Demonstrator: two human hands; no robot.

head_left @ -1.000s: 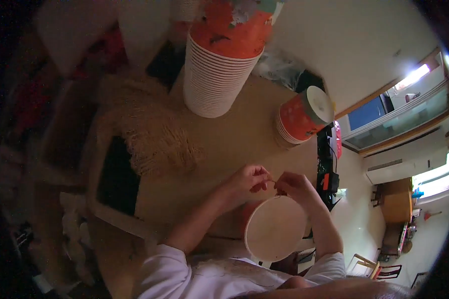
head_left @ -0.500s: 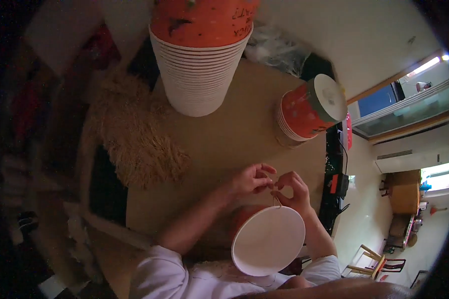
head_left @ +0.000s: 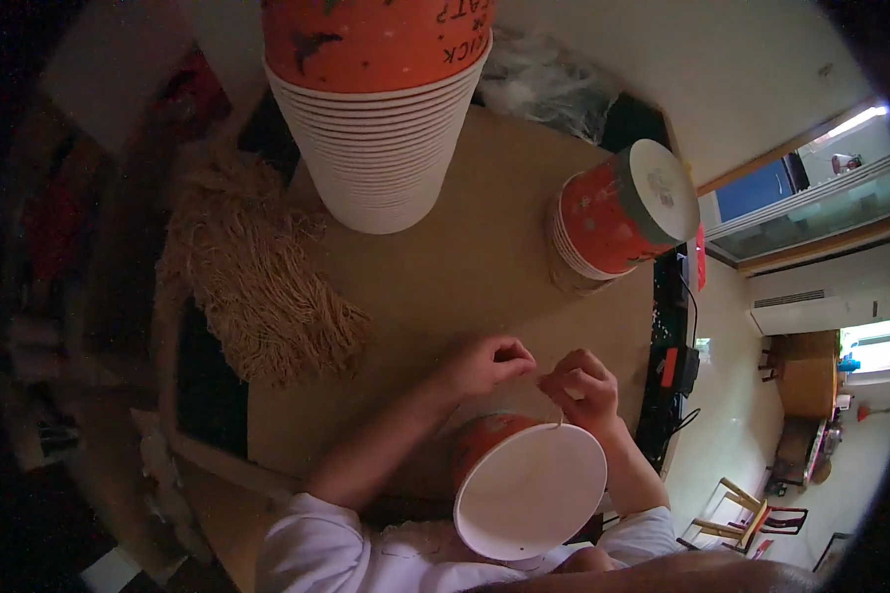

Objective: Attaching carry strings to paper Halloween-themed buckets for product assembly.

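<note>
Pinching a thin string [head_left: 556, 403] between both hands, we hold it just above the bucket [head_left: 526, 484], whose open mouth tilts toward us at six o'clock. Our left hand [head_left: 487, 364] and right hand [head_left: 581, 387] close narrowly on the string, fingertips nearly meeting, probably to keep it taut at the rim. At twelve o'clock stands a bucket stack [head_left: 378, 109]; at two, a smaller stack [head_left: 613, 219]; at nine, a string pile [head_left: 252, 277].

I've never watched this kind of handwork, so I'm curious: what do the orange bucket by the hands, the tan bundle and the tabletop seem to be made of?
The orange bucket looks like matte paperboard: white inside, thin rolled rim, printed outside. The tan bundle seems to be cut twine or plant-fibre string, in loose frayed strands. The tabletop looks like dull brown cardboard or fibreboard; which one is unclear. A thin strand runs between the left hand and right hand.
</note>
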